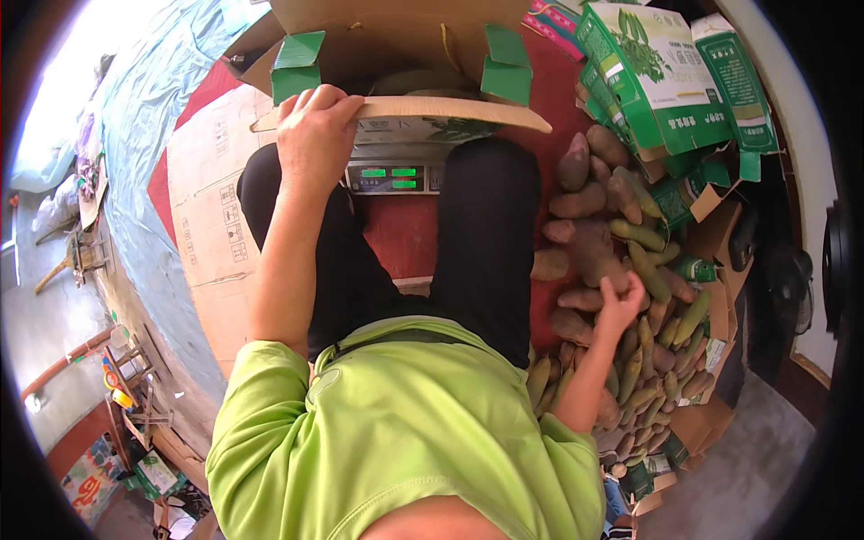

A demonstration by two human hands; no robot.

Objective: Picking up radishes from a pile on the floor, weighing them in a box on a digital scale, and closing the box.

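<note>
My left hand [315, 135] is closed on the edge of a cardboard box flap [450, 110], thumb and fingers pinching it. The open cardboard box [396, 36] stands before my knees, with green inner flaps raised and dark shapes partly visible inside. Under the lowered flap sits a digital scale [392, 178] with green lit figures. To the right, my right hand [621, 306] reaches into a heap of produce, fingers curled around the lower end of a large reddish-brown sweet potato [594, 247]. Long green vegetables [641, 236] lie beside it.
Green-and-white printed cartons [661, 72] stand behind the heap at the far right. A flattened cardboard sheet [207, 207] lies left of my legs, beside a blue plastic sheet [153, 180]. Red flooring [400, 234] shows between my knees. A small wooden stool [139, 369] stands at the far left.
</note>
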